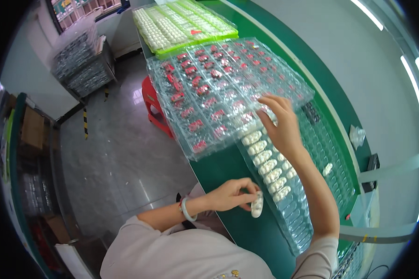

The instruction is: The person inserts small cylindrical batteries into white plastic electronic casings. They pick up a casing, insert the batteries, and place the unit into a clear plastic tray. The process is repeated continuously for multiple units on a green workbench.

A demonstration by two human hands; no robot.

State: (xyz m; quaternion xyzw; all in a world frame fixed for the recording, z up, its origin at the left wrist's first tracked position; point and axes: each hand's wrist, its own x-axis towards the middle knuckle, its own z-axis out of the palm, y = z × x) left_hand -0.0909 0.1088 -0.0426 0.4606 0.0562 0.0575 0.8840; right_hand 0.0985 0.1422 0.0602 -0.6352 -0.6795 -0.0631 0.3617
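Observation:
My left hand (239, 193) is closed on a small white oblong plastic piece (257, 204) with rounded ends, held upright over the green table. My right hand (281, 123) reaches forward with thumb and fingers apart, above the near right edge of a clear blister tray (209, 100). Many small red parts sit in that tray's pockets. Below my right forearm lies another clear tray (291, 216), with white oblong pieces (266, 166) like the held one in rows. Its nearer pockets hold nothing, and my right arm hides part of it.
Beyond the red-part tray stands a bright green tray (186, 25) full of small white parts. A dark green pocketed tray (333, 144) lies at right with one white piece. A red stool (152, 104) stands left of the table. Stacked clear trays (81, 60) sit farther left.

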